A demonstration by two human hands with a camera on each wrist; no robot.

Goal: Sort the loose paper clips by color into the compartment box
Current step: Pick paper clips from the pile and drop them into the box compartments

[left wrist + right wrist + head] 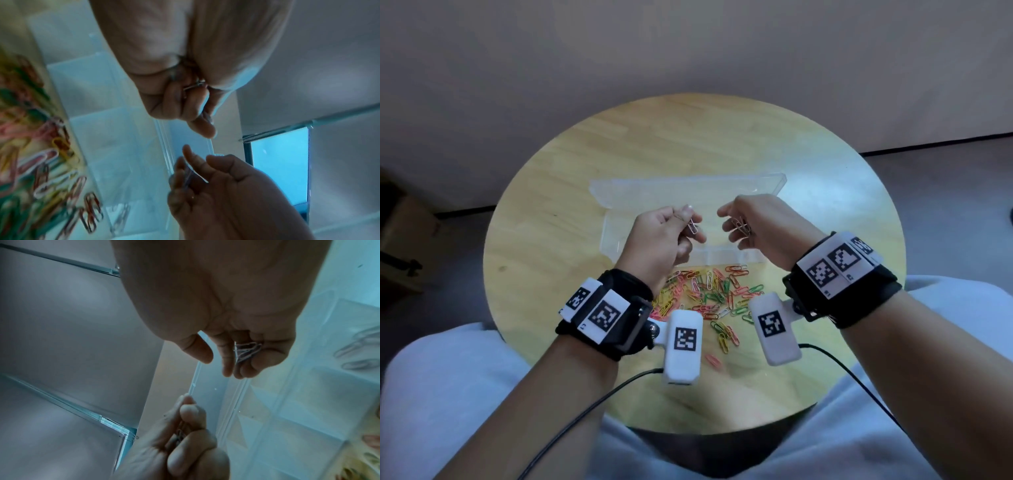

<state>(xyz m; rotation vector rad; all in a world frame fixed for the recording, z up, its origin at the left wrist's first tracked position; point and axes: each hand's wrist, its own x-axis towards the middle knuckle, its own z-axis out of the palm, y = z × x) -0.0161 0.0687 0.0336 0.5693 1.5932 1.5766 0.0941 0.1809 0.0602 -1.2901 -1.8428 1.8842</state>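
Paper clips, dozens of them in red, green, yellow, pink and white, lie heaped at lower centre of the head view, just this side of the clear box on the round counter. Both hands hover over the box, mid-frame. Left hand: fingers curled, pinching one pale clip. Right hand: loosely cupped round a small bunch of pale clips, thumb held clear. By the look of it these are the whites, going in together. To do it well, I'd bring both hands low over one compartment, well inside its walls, then let go close to the floor so nothing bounces across a divider. A few clips already sit in one end compartment, their colour hard to tell; match that before dropping. Linked clips could drag a wrong colour along, so shake them apart first.
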